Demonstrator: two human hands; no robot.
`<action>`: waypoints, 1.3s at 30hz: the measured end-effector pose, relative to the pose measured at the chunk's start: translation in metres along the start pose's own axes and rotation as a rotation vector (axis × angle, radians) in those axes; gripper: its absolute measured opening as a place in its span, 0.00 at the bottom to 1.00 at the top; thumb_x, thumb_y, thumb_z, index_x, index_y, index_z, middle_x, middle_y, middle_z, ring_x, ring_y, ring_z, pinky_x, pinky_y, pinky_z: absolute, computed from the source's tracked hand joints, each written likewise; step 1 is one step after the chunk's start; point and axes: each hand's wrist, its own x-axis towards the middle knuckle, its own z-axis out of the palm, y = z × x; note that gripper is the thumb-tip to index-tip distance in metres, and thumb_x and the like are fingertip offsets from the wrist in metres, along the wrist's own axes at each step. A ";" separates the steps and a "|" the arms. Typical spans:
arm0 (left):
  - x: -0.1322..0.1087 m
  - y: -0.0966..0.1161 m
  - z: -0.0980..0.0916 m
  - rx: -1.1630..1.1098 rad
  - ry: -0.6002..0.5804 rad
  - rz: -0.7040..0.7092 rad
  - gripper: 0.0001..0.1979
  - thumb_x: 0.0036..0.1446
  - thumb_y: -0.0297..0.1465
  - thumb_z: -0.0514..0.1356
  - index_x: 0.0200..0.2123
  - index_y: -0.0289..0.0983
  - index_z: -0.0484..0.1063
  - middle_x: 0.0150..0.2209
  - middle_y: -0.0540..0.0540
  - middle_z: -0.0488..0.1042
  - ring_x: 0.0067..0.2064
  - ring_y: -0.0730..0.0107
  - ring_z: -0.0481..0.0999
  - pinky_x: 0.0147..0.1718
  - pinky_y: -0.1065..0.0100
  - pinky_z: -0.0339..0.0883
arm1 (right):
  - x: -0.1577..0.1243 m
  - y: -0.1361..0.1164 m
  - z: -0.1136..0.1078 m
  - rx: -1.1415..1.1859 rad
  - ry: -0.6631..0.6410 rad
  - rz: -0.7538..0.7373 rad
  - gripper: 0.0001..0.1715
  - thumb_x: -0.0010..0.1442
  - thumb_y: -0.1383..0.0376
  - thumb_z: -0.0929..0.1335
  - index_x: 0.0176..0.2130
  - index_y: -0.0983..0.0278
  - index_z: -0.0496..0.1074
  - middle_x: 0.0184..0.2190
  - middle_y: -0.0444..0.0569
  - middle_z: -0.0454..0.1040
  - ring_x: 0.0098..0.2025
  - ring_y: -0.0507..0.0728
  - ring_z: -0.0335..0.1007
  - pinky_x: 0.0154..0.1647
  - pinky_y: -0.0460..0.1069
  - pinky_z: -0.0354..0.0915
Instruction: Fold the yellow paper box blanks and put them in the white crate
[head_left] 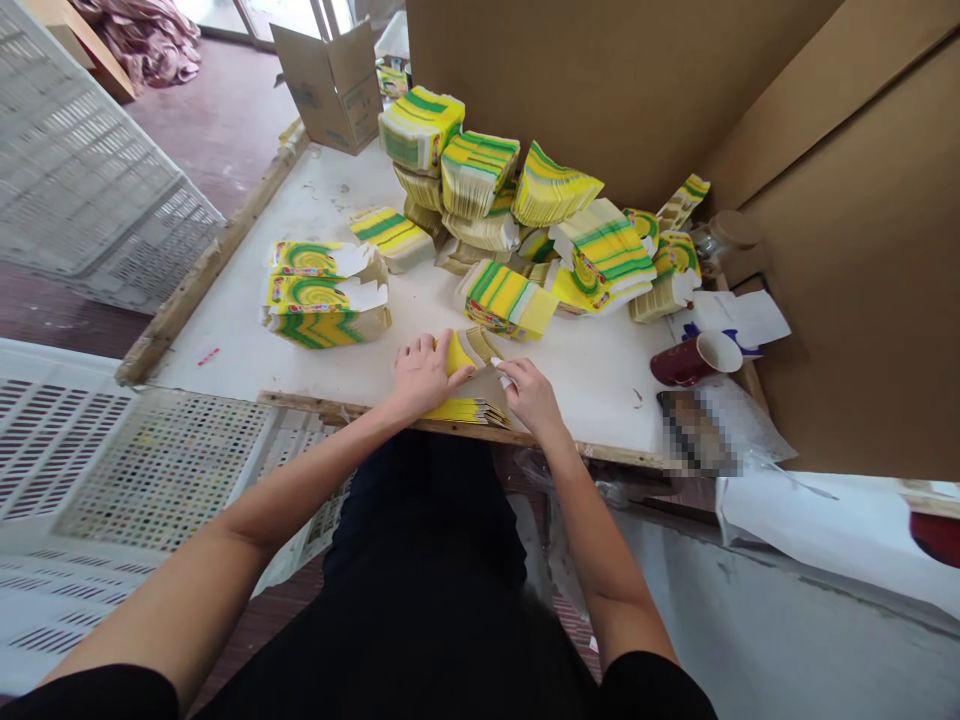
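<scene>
At the table's front edge lies a fanned stack of flat yellow cartons [466, 410], with brown inner sides showing. My left hand [424, 375] rests flat on the stack's left part, fingers spread. My right hand [534, 398] is closed at the stack's right side around a small white object [504, 374] whose kind I cannot make out. Its tip touches or nearly touches the cartons. Just beyond my hands sits a bundle of yellow and green cartons [506, 298]. To the left stand upright folded cartons [326, 295] in a row.
Piled carton bundles [480, 165] fill the table's back. On the right are a dark red mug [686, 360], a pixelated item [697, 430], papers [750, 318] and a jar [731, 235]. An open cardboard box [330, 95] stands back left. White plastic crates [97, 170] line the left.
</scene>
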 end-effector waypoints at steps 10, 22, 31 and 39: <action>0.001 -0.001 0.000 -0.017 -0.003 -0.005 0.32 0.61 0.48 0.47 0.63 0.36 0.55 0.51 0.34 0.68 0.52 0.51 0.67 0.50 0.57 0.57 | -0.001 -0.003 0.003 -0.127 0.076 -0.090 0.12 0.56 0.72 0.62 0.34 0.62 0.74 0.38 0.53 0.72 0.42 0.60 0.67 0.43 0.52 0.66; 0.001 -0.003 0.004 0.007 0.021 0.038 0.34 0.61 0.49 0.46 0.64 0.34 0.53 0.52 0.33 0.67 0.53 0.49 0.67 0.49 0.57 0.57 | 0.020 -0.018 0.015 -0.184 -0.020 0.164 0.04 0.53 0.67 0.64 0.27 0.63 0.67 0.27 0.50 0.73 0.30 0.56 0.67 0.32 0.48 0.59; 0.000 -0.002 -0.001 0.037 -0.010 0.066 0.32 0.63 0.46 0.44 0.63 0.32 0.53 0.51 0.32 0.68 0.53 0.50 0.67 0.49 0.56 0.58 | 0.017 -0.038 0.036 0.317 -0.203 0.448 0.18 0.58 0.62 0.62 0.21 0.65 0.72 0.19 0.44 0.72 0.24 0.52 0.66 0.26 0.45 0.58; 0.002 -0.002 0.001 -0.025 0.000 0.016 0.31 0.61 0.48 0.46 0.62 0.36 0.55 0.51 0.34 0.67 0.53 0.50 0.67 0.50 0.56 0.57 | 0.018 -0.034 0.013 0.142 -0.147 0.456 0.07 0.51 0.66 0.67 0.29 0.63 0.76 0.27 0.47 0.78 0.30 0.56 0.72 0.34 0.48 0.65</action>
